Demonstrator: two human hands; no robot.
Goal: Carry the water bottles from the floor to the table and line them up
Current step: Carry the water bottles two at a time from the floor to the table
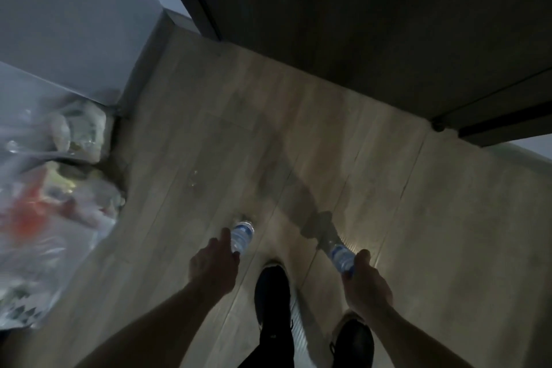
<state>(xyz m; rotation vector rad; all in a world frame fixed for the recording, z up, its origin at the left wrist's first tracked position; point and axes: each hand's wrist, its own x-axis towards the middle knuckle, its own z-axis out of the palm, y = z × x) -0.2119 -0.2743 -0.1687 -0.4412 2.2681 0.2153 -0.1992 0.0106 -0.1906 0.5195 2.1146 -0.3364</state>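
Below, the wooden floor point(313, 134) is filling most of the view, and everything else is sitting around it. The left hand point(213, 263) is hanging low over the floor, its fingers curling round a small clear water bottle point(241, 236) with a blue and white label; the bottle is pointing away from the body, up off the boards. The right hand point(366, 281) is gripping a second bottle point(340, 257) of the same kind by its lower end, so that its body is slanting up and to the left over the floor, with the neck end too dim to make out. Both bottles are being held in the air, well apart from each other, with a dark shoe point(272, 296) standing on the floor between the two hands and another shoe point(354, 340) showing under the right forearm. Shadows of the arm and bottle are falling across the boards ahead of the right hand. Along the floor's left edge a heap of clear plastic bags point(44, 203) is lying, blurred, with red and pale things inside that cannot be told apart. At the far side of the floor a dark door point(358, 23) is standing, and a grey wall point(74, 9) is meeting the floor beyond the bags
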